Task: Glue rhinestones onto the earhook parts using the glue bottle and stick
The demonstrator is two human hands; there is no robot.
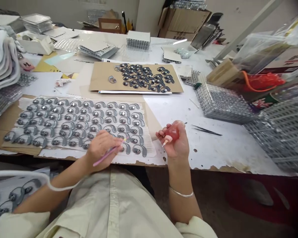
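Observation:
My left hand (101, 147) pinches a thin pink stick (105, 156) with a pale yellowish tip. The tip is over the right part of a ribbed white sheet (151, 147), where grey ear-hook-shaped pieces (139, 150) with shiny round centres lie in rows. My fingers hide some of those pieces. To the right of the sheet, my right hand (180, 145) is closed around a small red squeeze bottle (173, 131). Its pale pink cap and fine nozzle point down and left, above the white tabletop.
Behind the sheet, a brown cardboard (101, 77) carries many dark hook-shaped pieces (144, 77). Black tweezers (206, 130) lie right of my right hand. Stacked clear trays (223, 102) crowd the right side. A white padded stack (5, 62) stands at the left.

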